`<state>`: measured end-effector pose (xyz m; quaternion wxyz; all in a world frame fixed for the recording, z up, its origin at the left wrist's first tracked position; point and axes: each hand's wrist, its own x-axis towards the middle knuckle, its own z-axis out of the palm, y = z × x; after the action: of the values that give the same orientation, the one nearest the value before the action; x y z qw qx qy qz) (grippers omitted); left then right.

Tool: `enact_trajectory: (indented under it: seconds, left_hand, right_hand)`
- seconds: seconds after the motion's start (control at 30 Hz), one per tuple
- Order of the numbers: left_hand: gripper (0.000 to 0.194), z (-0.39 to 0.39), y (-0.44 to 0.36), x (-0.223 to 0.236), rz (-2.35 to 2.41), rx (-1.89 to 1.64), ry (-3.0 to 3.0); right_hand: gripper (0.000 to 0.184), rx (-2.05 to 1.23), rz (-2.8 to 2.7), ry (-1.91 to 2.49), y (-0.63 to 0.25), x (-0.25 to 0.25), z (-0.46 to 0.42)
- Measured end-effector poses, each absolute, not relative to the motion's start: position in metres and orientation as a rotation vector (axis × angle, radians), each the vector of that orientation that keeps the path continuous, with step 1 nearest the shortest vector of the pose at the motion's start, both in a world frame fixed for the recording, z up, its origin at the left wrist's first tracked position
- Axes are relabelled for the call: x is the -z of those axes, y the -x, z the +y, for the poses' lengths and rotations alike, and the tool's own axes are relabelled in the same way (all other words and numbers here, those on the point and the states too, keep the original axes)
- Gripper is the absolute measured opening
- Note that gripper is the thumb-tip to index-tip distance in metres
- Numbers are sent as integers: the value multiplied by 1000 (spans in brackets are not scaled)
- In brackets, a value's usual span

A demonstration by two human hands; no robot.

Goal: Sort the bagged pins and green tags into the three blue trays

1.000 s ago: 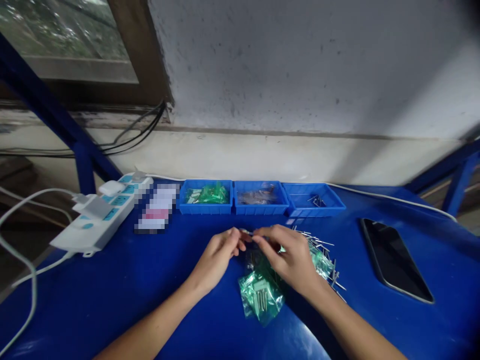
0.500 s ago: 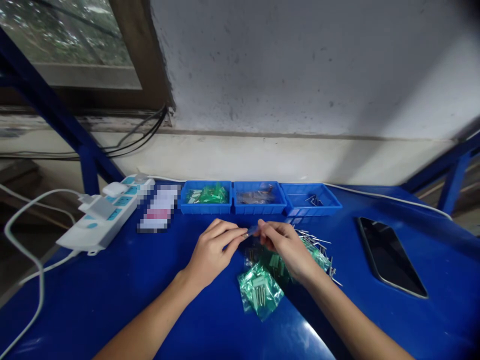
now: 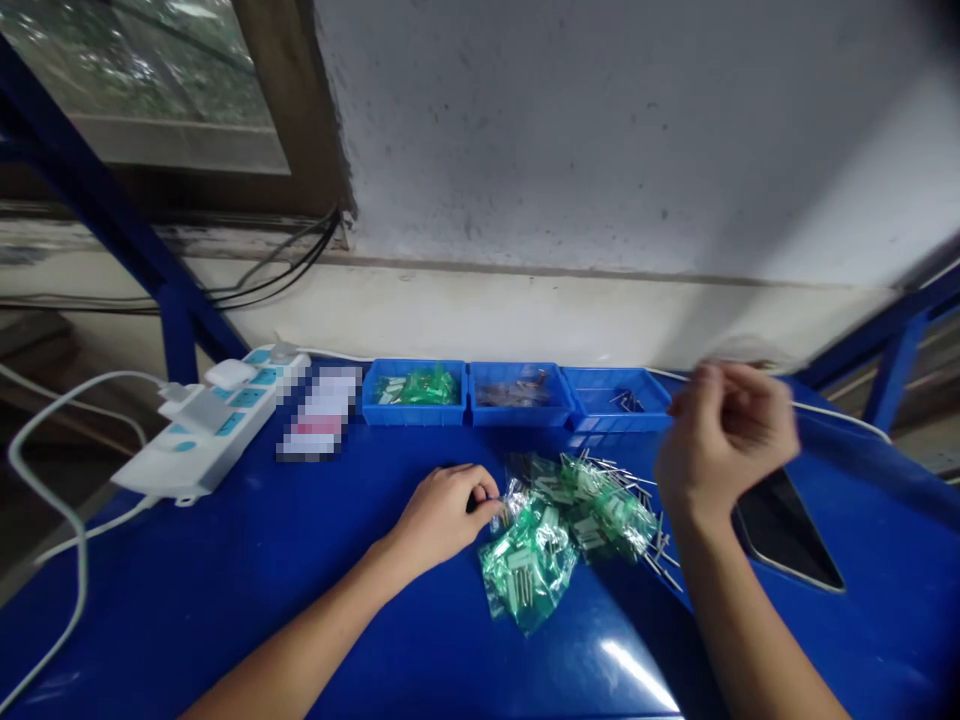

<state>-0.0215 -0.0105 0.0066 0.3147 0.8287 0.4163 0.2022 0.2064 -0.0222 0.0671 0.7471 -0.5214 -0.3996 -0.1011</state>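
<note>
My left hand rests low over the blue table with thumb and fingers pinched on the edge of a small clear plastic bag. Beside it lie green plastic packets with metal pins showing through, and more green packets heaped to the right. Loose metal pins stick out around that heap. Up at the right, my right hand is lifted above the dark phone, apart from the packets. Its fingers look curled but are blurred by motion, so whether it holds anything is unclear.
Three blue bins stand along the wall: one with green packets, one with clear bags, one with a few dark pins. To the left are a power strip with white cables and a pixelated card.
My right hand has let go of the small clear piece at the middle and swung up and right, over the phone. My left hand has lowered slightly toward the packets.
</note>
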Motion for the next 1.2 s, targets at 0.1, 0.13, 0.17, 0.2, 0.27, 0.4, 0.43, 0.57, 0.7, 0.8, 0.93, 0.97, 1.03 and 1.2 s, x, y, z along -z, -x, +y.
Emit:
enact_trajectory:
  seconds: [0.1,0.13,0.17,0.2,0.27,0.4,0.43,0.57,0.7,0.8,0.93,0.97,1.03,1.2]
  left_hand:
    - [9,-6,25,-12,1077,-614,-1968]
    - [9,-4,27,-13,1089,-702,-1922]
    - [10,-3,29,-14,1110,-817,-1905]
    - [9,-3,30,-15,1131,-947,-1919]
    - [7,-5,32,-16,1129,-1179,-2021]
    - [10,-14,30,-16,887,-1374,-2306]
    - [13,-17,29,-16,833,-1366,-2357]
    - [13,-20,25,-16,855,-1140,-2328]
    - [35,-14,25,-17,959,-882,-1860]
    - [54,-8,28,-16,937,-832,-1517]
    - [31,-4,31,-16,976,-886,-1474]
    - [26,-5,31,-16,1007,-930,-1540]
    - [20,-6,32,-18,1053,-1052,-1747]
    - [23,-12,30,-19,849,-1310,-2391]
  right_hand:
    - [20,96,-1438,1460,-193,-52,-21]
    - [25,25,-1581,1553,-186,-47,-22]
    - [29,-43,-1672,1623,-179,-42,-24]
    - [30,-118,-1711,1669,-173,-39,-28]
    - [36,-385,-1694,1692,-160,-35,-36]
    - [48,-1091,-1413,1486,-146,-36,-45]
    - [45,-1180,-1323,1424,-145,-36,-45]
    - [29,-1102,-1158,1371,-147,-33,-43]
    - [23,-546,-1589,1373,-152,-27,-46]
    - [23,-196,-2025,1238,-154,-23,-48]
    - [27,-189,-2120,1249,-153,-25,-48]
    - [27,-291,-2054,1294,-152,-27,-48]
    - [31,-592,-1837,1383,-148,-30,-48]
    - [43,-1238,-1177,1317,-140,-30,-46]
